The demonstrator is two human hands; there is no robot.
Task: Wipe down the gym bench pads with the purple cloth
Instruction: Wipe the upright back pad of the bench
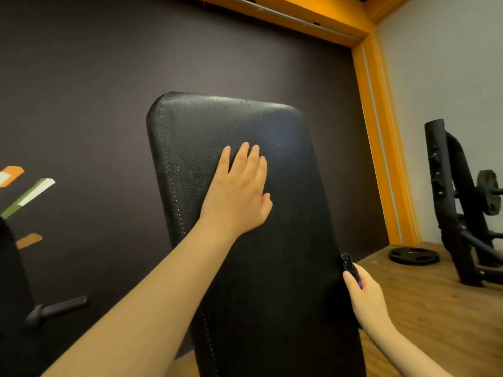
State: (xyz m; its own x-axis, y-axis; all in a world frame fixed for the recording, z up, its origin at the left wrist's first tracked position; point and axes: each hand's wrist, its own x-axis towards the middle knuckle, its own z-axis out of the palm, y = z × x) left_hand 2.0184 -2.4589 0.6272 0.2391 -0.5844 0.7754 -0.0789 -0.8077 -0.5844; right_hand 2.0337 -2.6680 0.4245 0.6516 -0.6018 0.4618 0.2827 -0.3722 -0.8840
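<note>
A black leather bench back pad (272, 268) stands tilted upright in the middle of the view, with white stitching down its left edge. My left hand (236, 194) lies flat on its upper part, fingers straight and pointing up. My right hand (363, 292) is at the pad's right edge, fingers curled round a dark object (349, 265) with a sliver of purple (359, 283) showing beneath it. Whether that purple bit is the cloth is unclear; most of it is hidden in the hand.
A dark wall (95, 104) with an orange frame (381, 131) rises behind the pad. At right, a black rack (457, 213) with a barbell plate (488, 191) stands on the wooden floor (435, 322); a weight plate (413, 255) lies flat. A black handle (57, 308) juts out at lower left.
</note>
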